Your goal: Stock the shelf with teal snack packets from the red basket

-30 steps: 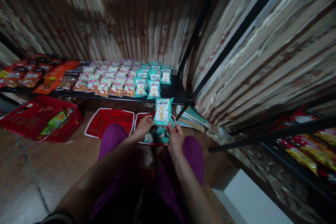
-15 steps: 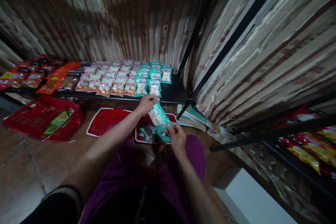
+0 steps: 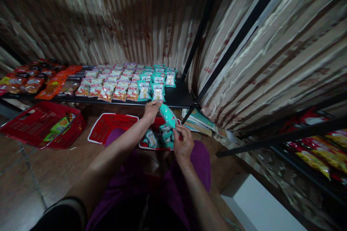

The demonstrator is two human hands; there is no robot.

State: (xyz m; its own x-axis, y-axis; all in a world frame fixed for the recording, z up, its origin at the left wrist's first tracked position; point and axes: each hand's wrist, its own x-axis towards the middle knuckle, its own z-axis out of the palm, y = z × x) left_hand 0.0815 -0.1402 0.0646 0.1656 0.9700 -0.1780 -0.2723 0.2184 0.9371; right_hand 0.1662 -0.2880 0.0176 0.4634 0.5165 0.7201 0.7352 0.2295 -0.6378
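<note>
Both hands grip one teal snack bag (image 3: 168, 115), its plain teal side showing. My left hand (image 3: 152, 110) pinches its upper left end near the shelf edge. At the lower right end, my right hand (image 3: 183, 140) has its fingers closed on the bag. Beneath them, a red basket with a white rim (image 3: 146, 148) holds several teal bags (image 3: 151, 139). On the black shelf (image 3: 176, 95), upright teal bags (image 3: 158, 91) stand in rows beside white-and-orange bags (image 3: 120, 89).
Red baskets (image 3: 29, 122) (image 3: 108, 124) stand on the floor at left. Orange packages (image 3: 55, 83) lie on the left of the shelf. Black posts (image 3: 233, 52) and books (image 3: 200, 119) are at right, with a white box (image 3: 260, 205) lower right.
The bag between my hands has turned, from its white printed side to its teal side. The view has shifted slightly.
</note>
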